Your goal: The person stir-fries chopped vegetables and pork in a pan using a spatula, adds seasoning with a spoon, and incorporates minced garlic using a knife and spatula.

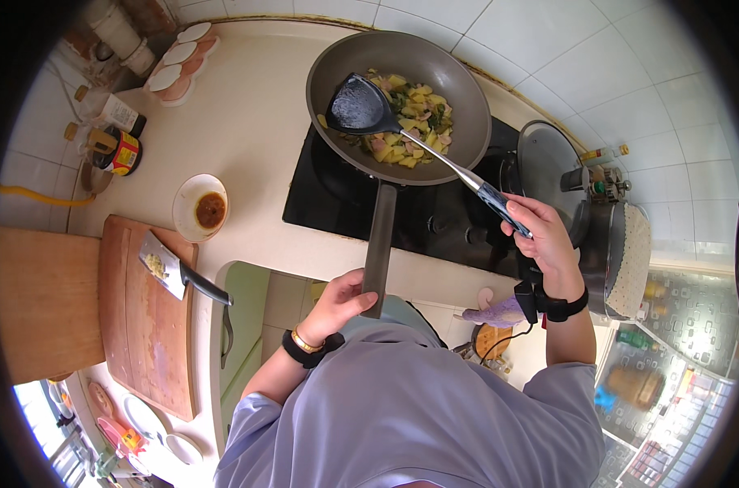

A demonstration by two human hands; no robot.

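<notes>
My left hand (341,306) is closed around the long handle of a grey frying pan (459,81) over the black stove (337,195). Chopped yellow-green vegetables with pinkish pieces (422,106) lie in the pan. Up at the right, my right hand (544,240) grips the dark handle of a spatula (361,104). Its broad black blade is over the left part of the pan, beside the food, and its metal shaft crosses the pan's near rim. Whether the blade touches the pan I cannot tell.
A bowl of brown sauce (189,189) stands left of the stove. Beyond it are bottles (124,151) and a lidded seasoning set (181,67). A cleaver (163,272) with minced garlic on its blade lies on a wooden cutting board (146,346). A glass lid (548,163) stands at the right.
</notes>
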